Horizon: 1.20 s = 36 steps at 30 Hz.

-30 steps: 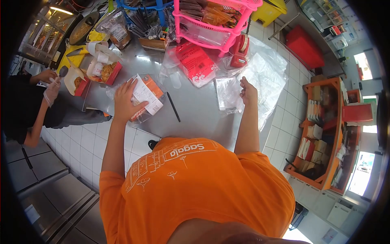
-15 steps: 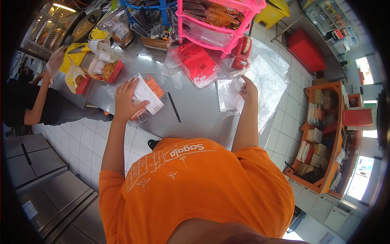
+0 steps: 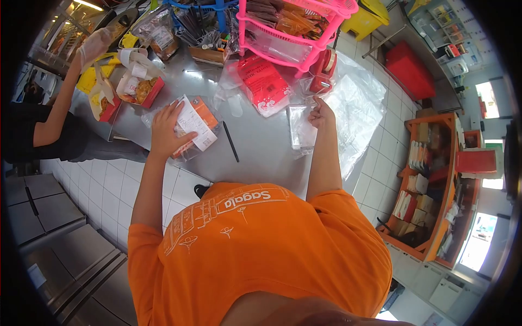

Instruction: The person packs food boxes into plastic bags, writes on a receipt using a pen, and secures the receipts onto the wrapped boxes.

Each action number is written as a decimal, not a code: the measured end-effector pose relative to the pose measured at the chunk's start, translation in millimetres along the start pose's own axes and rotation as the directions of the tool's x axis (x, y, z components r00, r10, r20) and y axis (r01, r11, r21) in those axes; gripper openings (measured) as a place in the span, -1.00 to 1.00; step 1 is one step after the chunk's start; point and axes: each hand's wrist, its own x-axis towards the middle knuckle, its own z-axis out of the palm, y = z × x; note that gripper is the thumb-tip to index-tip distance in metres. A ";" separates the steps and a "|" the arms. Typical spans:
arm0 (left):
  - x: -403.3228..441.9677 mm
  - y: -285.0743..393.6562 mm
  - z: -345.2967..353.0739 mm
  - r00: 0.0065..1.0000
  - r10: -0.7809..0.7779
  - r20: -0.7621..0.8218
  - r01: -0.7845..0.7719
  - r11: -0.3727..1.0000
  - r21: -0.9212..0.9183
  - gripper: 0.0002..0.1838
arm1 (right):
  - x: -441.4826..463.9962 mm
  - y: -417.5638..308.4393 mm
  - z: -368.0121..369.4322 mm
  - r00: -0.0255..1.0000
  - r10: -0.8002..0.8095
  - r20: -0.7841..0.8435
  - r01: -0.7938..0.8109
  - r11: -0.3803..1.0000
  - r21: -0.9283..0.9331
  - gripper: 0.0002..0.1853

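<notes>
Tape dispenser [image 3: 324,71] lies just beyond the nearer right hand [image 3: 322,114], lengthwise toward it; what those curled fingers hold is unclear. Left hand [image 3: 167,130] spreads over a receipt [image 3: 197,128].

The bright orange cloth T-shirt [image 3: 272,250] has the word "Sagala" on it in pale letters. The flat, shiny red plastic packet [image 3: 263,81] seems to say "PLASTIC GLOVE", but that is hard to read. The thin white paper slip [image 3: 196,125] and the white label [image 3: 163,38] on the see-through plastic bag [image 3: 156,28] have print too tiny to read.
</notes>
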 end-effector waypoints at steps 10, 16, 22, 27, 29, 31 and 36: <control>-3.7 -4.2 -0.3 0.999 0.028 -0.027 -0.028 1.000 -0.006 -0.01 | -27.0 39.4 10.5 0.962 -0.172 0.211 0.189 0.980 -0.065 -0.81; -10.3 -6.2 -1.6 0.999 -0.032 0.004 0.032 0.999 0.031 -0.01 | -120.9 81.8 95.6 0.652 -0.084 0.754 0.751 0.212 -0.626 -0.81; -12.5 -10.0 2.8 0.999 -0.017 -0.040 0.019 0.999 0.030 -0.02 | -247.6 96.3 197.1 0.101 0.624 0.775 0.989 0.025 -0.149 -0.82; -15.4 -12.4 6.4 0.997 -0.010 -0.071 0.011 1.000 0.013 -0.03 | -205.1 131.5 251.4 0.024 0.663 0.749 0.893 0.323 -0.315 -0.86; -16.7 -11.1 4.2 0.996 -0.011 -0.085 0.010 1.000 -0.012 -0.03 | -165.4 151.8 255.9 0.133 0.623 0.771 0.940 0.168 -0.298 -0.83; -14.6 -12.2 5.1 0.997 -0.022 -0.068 0.021 1.000 -0.014 -0.04 | -141.1 158.8 256.9 0.206 0.592 0.780 0.971 -0.027 -0.236 -0.79; -16.9 -12.9 6.9 0.997 -0.017 -0.082 0.016 1.000 -0.014 -0.02 | -134.6 164.2 258.7 0.353 0.503 0.789 0.919 -0.344 -0.191 -0.65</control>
